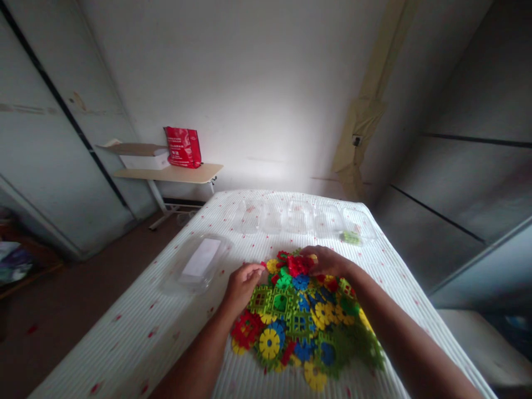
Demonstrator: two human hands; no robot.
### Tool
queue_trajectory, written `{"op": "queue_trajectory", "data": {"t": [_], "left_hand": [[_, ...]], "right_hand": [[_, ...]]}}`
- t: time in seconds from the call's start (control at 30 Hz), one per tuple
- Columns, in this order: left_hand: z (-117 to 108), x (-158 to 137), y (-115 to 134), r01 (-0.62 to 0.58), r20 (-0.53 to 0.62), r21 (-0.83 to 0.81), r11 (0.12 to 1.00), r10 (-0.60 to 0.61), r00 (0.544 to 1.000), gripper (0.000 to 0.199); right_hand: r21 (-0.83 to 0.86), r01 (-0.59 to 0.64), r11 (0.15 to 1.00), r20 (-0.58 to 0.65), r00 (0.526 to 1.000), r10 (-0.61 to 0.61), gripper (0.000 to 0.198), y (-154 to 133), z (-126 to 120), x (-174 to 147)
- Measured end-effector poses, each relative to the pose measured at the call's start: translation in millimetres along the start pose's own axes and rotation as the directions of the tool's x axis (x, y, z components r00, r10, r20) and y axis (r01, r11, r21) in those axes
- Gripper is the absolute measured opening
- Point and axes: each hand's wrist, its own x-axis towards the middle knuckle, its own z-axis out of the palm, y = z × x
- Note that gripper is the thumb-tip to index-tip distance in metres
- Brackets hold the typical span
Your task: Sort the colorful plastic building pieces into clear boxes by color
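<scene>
A pile of plastic interlocking building pieces point(286, 324) lies on the bed-like surface before me, with yellow, blue and green notched discs and green and red square window pieces. At the pile's far left edge is my left hand point(243, 285), thumb and fingers pinched together; a speck of red shows at the fingertips, too small to name. Over the far side of the heap, my right hand point(326, 260) has its fingers closed around red building pieces point(298, 265). Its fingertips are partly hidden behind them.
Several transparent plastic boxes point(299, 217) stand in a row beyond the pile; the rightmost holds green pieces point(351, 238). At left lies a transparent lid point(172, 277) with a white paper point(201, 257). A side table point(178, 173) carries a red bag point(183, 147) and a white box point(145, 160).
</scene>
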Motion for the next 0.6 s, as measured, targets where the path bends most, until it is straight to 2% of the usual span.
{"op": "queue_trajectory", "data": {"t": [0.17,0.4,0.6], "left_hand": [[0.3,0.0,0.5,0.010,-0.002,0.009,1.000,-0.010,1.000,0.026],[0.3,0.5,-1.5,-0.013,-0.008,0.021,1.000,0.013,1.000,0.025],[0.4,0.6,0.1,-0.009,-0.011,0.036,0.999,0.009,1.000,0.025]], "right_hand": [[-0.098,-0.035,0.995,-0.031,0.999,0.032,0.065,-2.4,3.3,-2.3],[-0.173,-0.021,0.985,-0.059,0.998,0.011,0.050,-15.2,5.8,-5.1],[-0.198,0.029,0.980,-0.076,0.996,-0.045,0.051,-16.0,5.8,-5.8]]}}
